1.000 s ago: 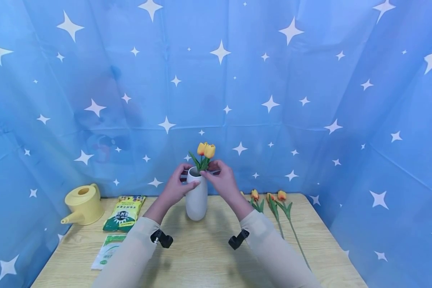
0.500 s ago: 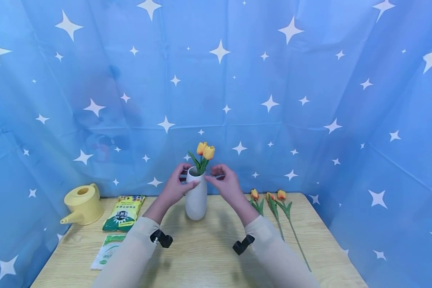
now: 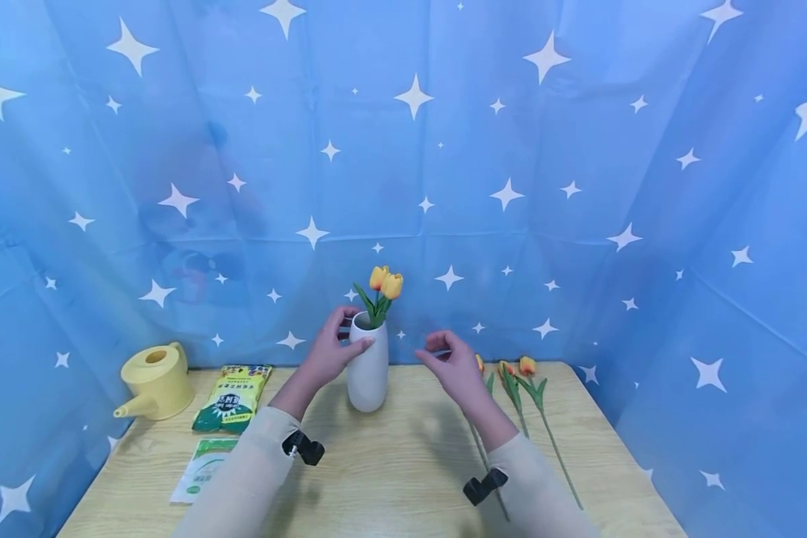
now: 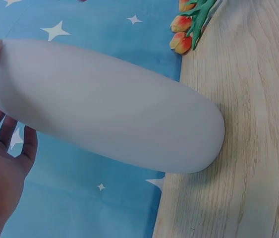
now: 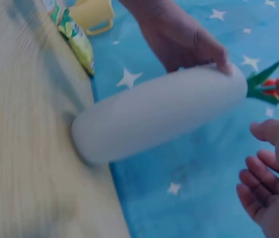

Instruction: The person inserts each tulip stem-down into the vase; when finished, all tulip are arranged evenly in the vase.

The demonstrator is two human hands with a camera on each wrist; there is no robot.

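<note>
On the wood-grained table (image 3: 376, 478), a smooth oblong vase (image 3: 368, 377) of tulips (image 3: 391, 286)

- My head view looks forward and down, having the table (image 3: 376, 478) at the bottom.
- My left wrist view, sideways and near, faces the vase (image 4: 104, 104).
- My right wrist view shares this vase, mid-frame, from the opposite side.

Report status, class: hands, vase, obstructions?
Left hand grips vase near rim. Right hand empty, off vase. Vase upright, tulips inside. Nothing seen between right hand and vase.
</note>
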